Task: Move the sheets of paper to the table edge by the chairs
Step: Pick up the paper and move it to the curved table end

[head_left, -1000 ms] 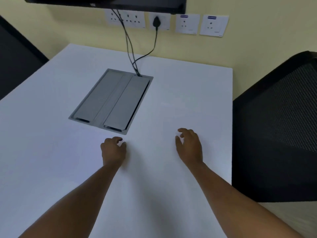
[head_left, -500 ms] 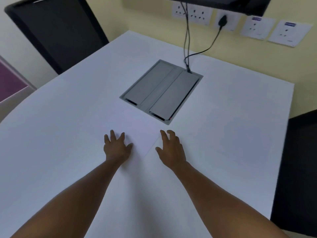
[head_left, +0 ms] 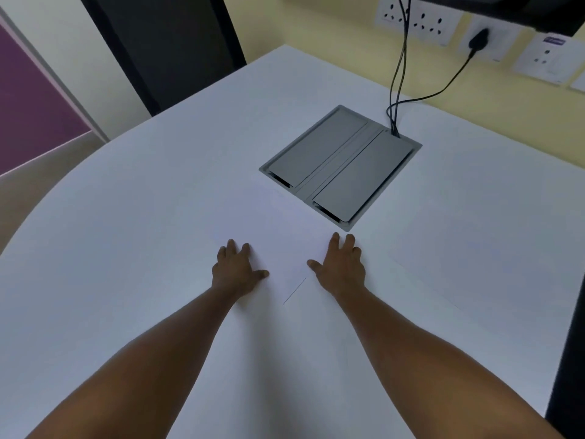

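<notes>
A white sheet of paper lies flat on the white table, just in front of the grey cable box; its near right edge shows as a thin line. My left hand rests flat on its left part, fingers spread. My right hand lies flat at its right edge, fingers spread. A second white sheet lies flat near the table's right edge, apart from both hands. Neither hand grips anything.
A grey cable box is sunk into the table, with black cables running up to wall sockets. A black chair stands at the far left edge. Another dark chair borders the right edge.
The view has swung left, bringing the far-left chair in. My hands moved left from the right-hand sheet and now lie flat, fingers spread, on the sheet before the cable box.
</notes>
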`<state>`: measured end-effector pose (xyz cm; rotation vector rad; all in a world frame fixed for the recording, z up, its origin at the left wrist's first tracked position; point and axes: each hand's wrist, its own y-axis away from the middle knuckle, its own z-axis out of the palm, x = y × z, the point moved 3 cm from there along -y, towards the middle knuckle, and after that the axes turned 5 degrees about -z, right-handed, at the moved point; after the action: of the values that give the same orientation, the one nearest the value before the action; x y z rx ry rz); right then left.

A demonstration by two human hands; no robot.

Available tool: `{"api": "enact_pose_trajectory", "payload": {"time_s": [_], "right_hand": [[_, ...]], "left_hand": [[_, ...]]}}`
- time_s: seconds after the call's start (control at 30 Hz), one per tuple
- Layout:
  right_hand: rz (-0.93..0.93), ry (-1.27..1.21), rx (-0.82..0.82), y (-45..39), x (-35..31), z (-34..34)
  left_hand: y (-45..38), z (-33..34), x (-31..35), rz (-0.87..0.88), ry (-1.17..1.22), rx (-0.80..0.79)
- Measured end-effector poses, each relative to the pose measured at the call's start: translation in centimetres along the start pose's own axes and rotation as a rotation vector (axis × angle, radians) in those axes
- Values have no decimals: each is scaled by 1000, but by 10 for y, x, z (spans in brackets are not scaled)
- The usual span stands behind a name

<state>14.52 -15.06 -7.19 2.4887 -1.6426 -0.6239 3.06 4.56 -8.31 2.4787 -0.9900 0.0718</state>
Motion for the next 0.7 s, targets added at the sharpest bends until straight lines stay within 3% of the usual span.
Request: {"api": "enact_pose_trajectory", "payload": {"time_s": [0.27, 0.37, 0.47, 0.53, 0.6, 0.7], "right_hand": [[-66, -93, 55, 3, -6, -2], [-86, -424, 186, 11, -17, -2], [111, -917, 246, 20, -28, 1], [258, -1113, 254, 26, -35, 7], [325, -1146, 252, 27, -39, 15], [301, -965, 204, 27, -42, 20]], "left_hand": [[0, 0, 1, 11, -20, 2], [2, 0, 0, 14, -19, 2], [3, 1, 0, 10, -27, 6], [3, 2, 0, 10, -26, 5], [3, 3, 0, 7, -26, 4], [2, 3, 0, 11, -29, -2]]}}
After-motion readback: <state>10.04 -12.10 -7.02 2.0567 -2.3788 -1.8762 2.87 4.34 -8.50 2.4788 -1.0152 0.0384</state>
